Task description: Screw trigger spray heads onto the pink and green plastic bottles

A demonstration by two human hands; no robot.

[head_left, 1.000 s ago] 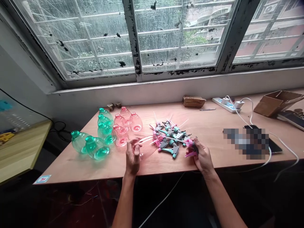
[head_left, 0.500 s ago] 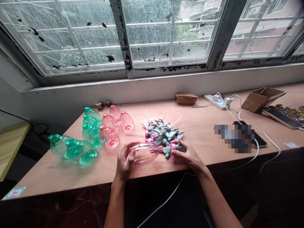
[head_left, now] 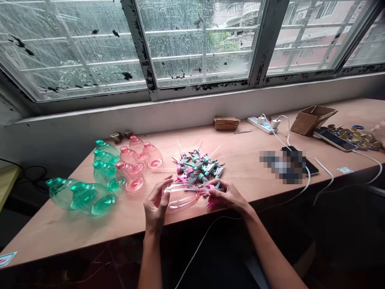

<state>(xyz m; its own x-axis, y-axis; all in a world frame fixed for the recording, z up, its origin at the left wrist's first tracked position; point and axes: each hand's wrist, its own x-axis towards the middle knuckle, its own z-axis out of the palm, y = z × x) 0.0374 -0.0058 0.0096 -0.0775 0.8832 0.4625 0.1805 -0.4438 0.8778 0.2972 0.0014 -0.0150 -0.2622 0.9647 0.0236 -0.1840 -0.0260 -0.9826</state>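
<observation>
My left hand (head_left: 158, 204) is closed round the base end of a clear pink bottle (head_left: 183, 197), which lies on its side with its neck pointing right. At that neck, my right hand (head_left: 230, 196) grips a spray trigger head (head_left: 212, 187) with a pink collar and grey trigger. The head's tube runs into the bottle. Just behind, a pile of trigger spray heads (head_left: 197, 165) in pink, green and grey lies on the table. Several more pink bottles (head_left: 130, 176) stand to the left, beside several green bottles (head_left: 94, 198).
The wooden table (head_left: 168, 158) runs along a window wall. A brown paper-wrapped packet (head_left: 226, 123), a power strip (head_left: 262, 125) with white cables, an open cardboard box (head_left: 311, 119) and phones (head_left: 337, 139) lie to the right. Another person's hand (head_left: 378, 132) shows at the right edge.
My right hand has brought the spray head closer against the bottle neck, with the tube further inside. The view has turned right, and another person's hand now shows at the edge.
</observation>
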